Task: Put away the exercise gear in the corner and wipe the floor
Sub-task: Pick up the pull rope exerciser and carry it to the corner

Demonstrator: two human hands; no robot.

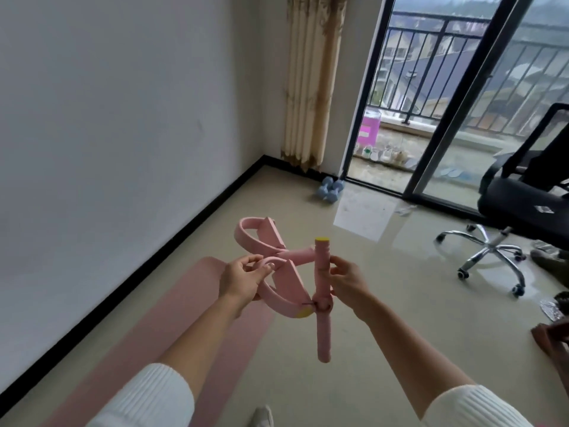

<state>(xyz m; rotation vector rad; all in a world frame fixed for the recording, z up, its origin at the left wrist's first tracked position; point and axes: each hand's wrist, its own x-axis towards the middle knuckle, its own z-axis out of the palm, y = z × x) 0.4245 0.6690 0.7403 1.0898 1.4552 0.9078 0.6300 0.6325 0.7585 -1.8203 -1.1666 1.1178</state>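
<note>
Left hand pinches pedal puller foot loop, right hand grips its foam handle. Looks light, floppy w/ stretchy cords; carry by handle to corner by dumbbells.

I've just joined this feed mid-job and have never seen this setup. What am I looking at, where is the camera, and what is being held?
There is no machine here. One wide camera sits on a person's head, looking forward and down at their bare hands. The left hand pinches one strap of a pink exercise band, and the right hand grips its foam bar; the band is held up in the air. Below, on the floor, lies a pink mat. Blue dumbbells sit in the corner near the curtain, and an office chair stands to the right.
</note>
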